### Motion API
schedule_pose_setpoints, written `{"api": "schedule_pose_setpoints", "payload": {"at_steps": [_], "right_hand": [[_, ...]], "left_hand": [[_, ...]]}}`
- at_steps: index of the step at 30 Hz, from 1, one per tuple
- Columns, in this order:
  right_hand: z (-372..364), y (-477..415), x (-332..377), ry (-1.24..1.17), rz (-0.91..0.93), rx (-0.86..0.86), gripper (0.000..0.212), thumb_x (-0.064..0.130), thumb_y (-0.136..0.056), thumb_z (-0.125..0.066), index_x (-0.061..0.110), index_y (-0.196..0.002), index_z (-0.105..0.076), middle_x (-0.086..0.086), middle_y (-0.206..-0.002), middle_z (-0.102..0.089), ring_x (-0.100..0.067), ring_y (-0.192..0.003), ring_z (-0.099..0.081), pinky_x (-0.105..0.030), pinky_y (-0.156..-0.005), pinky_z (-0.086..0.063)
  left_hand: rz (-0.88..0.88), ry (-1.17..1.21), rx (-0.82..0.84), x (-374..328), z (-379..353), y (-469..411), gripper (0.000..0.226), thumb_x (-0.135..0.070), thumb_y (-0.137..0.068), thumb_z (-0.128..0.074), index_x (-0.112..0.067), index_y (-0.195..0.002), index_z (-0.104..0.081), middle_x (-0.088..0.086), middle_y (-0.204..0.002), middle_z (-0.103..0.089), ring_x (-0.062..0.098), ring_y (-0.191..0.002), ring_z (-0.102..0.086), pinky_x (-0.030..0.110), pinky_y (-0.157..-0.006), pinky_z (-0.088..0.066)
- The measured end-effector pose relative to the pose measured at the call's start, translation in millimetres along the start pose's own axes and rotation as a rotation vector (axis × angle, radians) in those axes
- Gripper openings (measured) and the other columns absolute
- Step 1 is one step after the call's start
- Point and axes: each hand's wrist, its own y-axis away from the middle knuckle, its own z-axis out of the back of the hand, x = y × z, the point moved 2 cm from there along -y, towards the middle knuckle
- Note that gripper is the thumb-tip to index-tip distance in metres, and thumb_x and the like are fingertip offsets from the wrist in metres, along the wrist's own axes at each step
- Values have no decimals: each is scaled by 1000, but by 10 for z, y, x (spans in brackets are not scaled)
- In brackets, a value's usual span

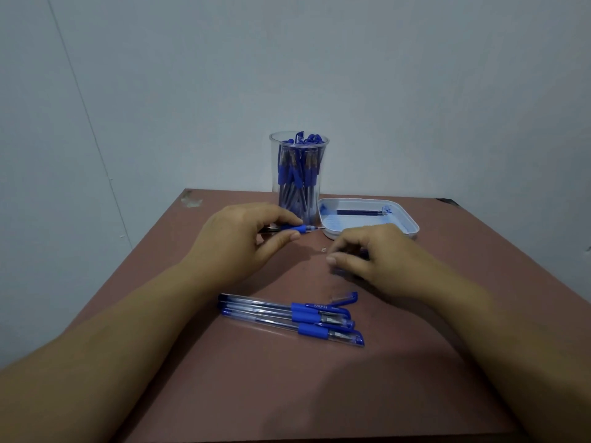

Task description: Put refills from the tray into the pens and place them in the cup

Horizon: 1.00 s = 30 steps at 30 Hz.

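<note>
Reddish-brown worktop (287,378) set against a plain pale blue-grey wall (415,91), seen from above by a head-worn camera. Both bare forearms reach forward.

The left hand (243,238) grips a pen (297,228) by its barrel. The pen lies level, its long axis running left to right, with the blue grip and fine tip pointing right toward a white tray (351,222). The tip stops just short of the tray's near corner.

The right hand (361,254) hovers just in front of the tray with its fingers curled. Whether it pinches something small cannot be told, as the area beneath it is blurred.

A clear cup (299,174), crowded with blue-capped pens, stands upright directly behind the left hand and just beside the tray. The left hand is the nearer one to it. Dark refills (358,212) lie across the far part of the tray, beyond the right hand.

Nearer the person, a small row of capped pens (287,314) lies side by side, caps to the right, with a loose blue cap (348,297) just behind them.
</note>
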Motion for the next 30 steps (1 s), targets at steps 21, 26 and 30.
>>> {"api": "schedule_pose_setpoints", "payload": {"at_steps": [21, 26, 30], "right_hand": [[-36, -46, 25, -254, 203, -274, 28, 22, -82, -75, 45, -94, -63, 22, -93, -68, -3, -89, -66, -17, -82, -51], [-82, -74, -17, -151, 203, -254, 8, 42, -91, -58, 46, -97, -63, 21, -91, -68, -1, -90, -63, -20, -77, -51], [-66, -48, -30, -91, 239, -289, 28, 47, -87, -63, 48, -114, -58, 27, -97, -60, -2, -96, -60, -19, -81, -49]], "left_hand": [[-35, 74, 16, -52, -43, -9, 29, -48, -89, -60, -29, -106, -73, -16, -95, -72, 0, -81, -65, 30, -67, -56], [-42, 78, 10, -58, -39, -9, 30, -48, -89, -59, -28, -106, -73, -16, -95, -72, -1, -82, -65, 27, -69, -56], [-36, 74, 4, -61, -35, -11, 30, -48, -88, -59, -29, -106, -73, -15, -94, -72, -1, -80, -64, 27, -67, -56]]}}
